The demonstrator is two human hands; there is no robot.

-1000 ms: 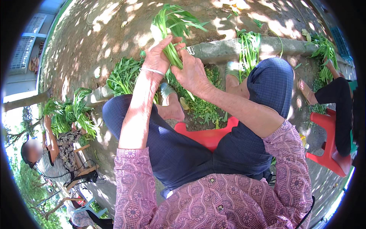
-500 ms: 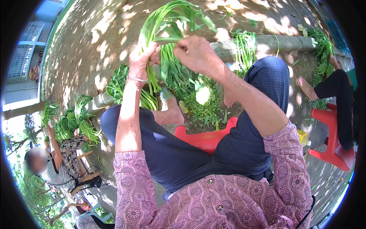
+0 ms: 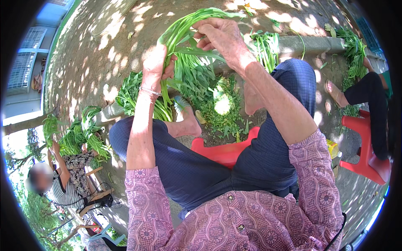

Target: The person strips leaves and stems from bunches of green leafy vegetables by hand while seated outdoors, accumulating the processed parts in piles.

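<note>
A bunch of water spinach [image 3: 178, 32] is in my left hand [image 3: 154, 65], whose fingers are wrapped around the stems. Its leafy tops arch over to the right, and the stem ends hang below my fist. Against those tops is my right hand [image 3: 225, 43], fingers curled in a pinch on the leaves; the fingertips are partly hidden. Under my hands, more water spinach [image 3: 192, 75] leans on a low concrete kerb. A pile of loose leaves [image 3: 224, 117] lies on the ground between my feet.
I sit on a red plastic stool [image 3: 226, 154]. Another bundle of greens [image 3: 266, 46] hangs over the kerb [image 3: 310, 46]. At right, a person sits on a red stool [image 3: 364, 146] near a yellow bottle [image 3: 333, 148]. At left, another person [image 3: 69, 184] handles greens [image 3: 77, 136].
My right hand has moved up and right, onto the leafy tops. My left hand still grips the bunch, whose tops now bend lower and further right.
</note>
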